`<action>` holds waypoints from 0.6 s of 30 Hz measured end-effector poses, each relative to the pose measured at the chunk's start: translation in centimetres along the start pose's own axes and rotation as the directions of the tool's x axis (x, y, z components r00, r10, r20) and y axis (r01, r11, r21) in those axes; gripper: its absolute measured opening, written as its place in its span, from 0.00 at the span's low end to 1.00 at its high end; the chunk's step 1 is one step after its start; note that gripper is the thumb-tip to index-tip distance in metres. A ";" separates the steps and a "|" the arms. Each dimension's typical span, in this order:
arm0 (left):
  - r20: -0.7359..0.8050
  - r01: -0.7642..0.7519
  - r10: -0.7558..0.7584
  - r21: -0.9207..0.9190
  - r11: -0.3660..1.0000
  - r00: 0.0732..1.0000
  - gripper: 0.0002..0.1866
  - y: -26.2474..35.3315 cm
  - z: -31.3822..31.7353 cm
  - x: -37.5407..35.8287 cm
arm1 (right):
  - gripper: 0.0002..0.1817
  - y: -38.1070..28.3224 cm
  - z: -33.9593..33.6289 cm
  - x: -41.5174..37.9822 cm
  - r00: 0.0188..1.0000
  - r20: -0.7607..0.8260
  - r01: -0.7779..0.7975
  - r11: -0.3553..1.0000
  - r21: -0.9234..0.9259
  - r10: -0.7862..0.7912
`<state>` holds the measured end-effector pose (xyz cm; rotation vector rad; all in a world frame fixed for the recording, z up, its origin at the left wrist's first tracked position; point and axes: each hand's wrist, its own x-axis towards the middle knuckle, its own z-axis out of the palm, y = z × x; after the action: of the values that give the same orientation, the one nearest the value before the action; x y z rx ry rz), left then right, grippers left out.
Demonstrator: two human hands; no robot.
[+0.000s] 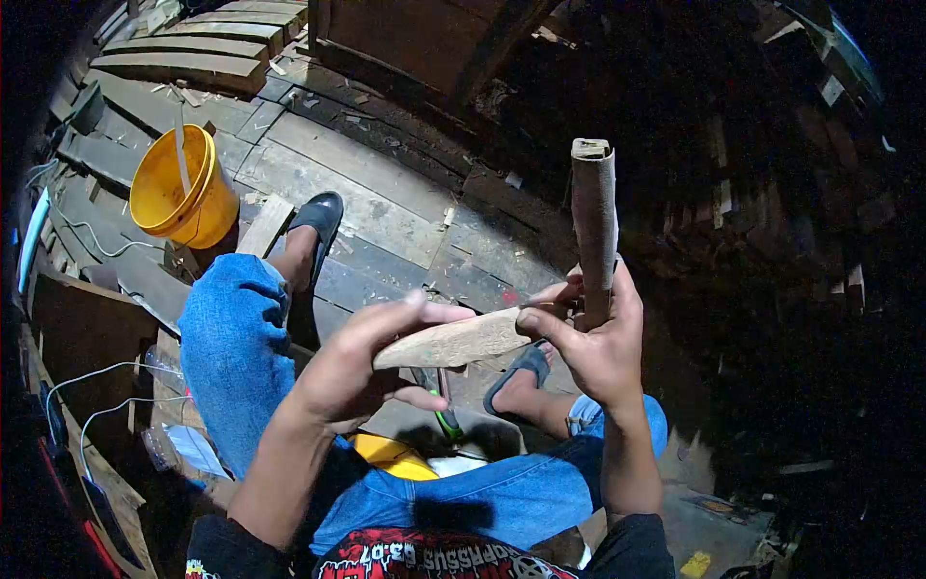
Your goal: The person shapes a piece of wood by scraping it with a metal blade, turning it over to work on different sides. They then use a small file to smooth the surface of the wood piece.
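Observation:
A short, pale piece of wood (449,343), tapering at its left end, lies roughly level between my hands. My left hand (352,362) is closed on its left part, one finger along the top edge and others underneath. My right hand (603,352) pinches the right end with its thumb. The same hand also grips an upright brown stick (594,217), whose top end looks layered, as if a sheet were wrapped round it. Where the stick meets the wood is partly hidden by my fingers. Below the wood, a green and black tool (447,420) shows between my legs.
A yellow bucket (174,188) with a flat strip inside stands at the left. Curved timbers (183,68) line the upper left. Wood chips litter the plank floor (357,183). Thin white cables (106,372) run at the left. The right side is dark.

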<state>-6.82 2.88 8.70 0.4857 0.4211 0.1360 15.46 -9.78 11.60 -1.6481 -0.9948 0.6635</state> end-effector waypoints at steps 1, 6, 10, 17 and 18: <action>0.054 0.033 -0.026 -0.122 0.992 0.998 0.32 0.2 -0.2 0.1 | 0.25 0.1 0.0 0.0 1.000 0.001 0.008 1.000 -0.014 -0.008; 0.172 0.094 -0.068 -0.150 0.984 0.983 0.30 -0.7 -0.6 0.5 | 0.25 0.0 0.0 0.2 1.000 0.002 0.021 1.000 0.015 -0.021; 0.154 0.099 -0.072 -0.176 0.979 0.985 0.31 -1.9 -0.6 1.2 | 0.24 0.9 -0.5 0.6 1.000 -0.001 0.021 0.999 -0.045 -0.021; 0.066 0.076 -0.070 -0.099 0.992 0.995 0.31 -2.4 -0.1 1.4 | 0.25 1.7 -0.7 0.9 0.999 -0.014 0.029 0.992 -0.119 -0.031; 0.054 0.065 -0.060 -0.086 0.994 0.997 0.32 -2.5 0.0 1.4 | 0.25 1.7 -0.7 1.0 0.999 -0.012 0.032 0.988 -0.154 -0.034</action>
<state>-5.54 1.05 7.01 0.3883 0.3785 0.0809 17.03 -9.46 10.28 -1.7638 -1.0828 0.5640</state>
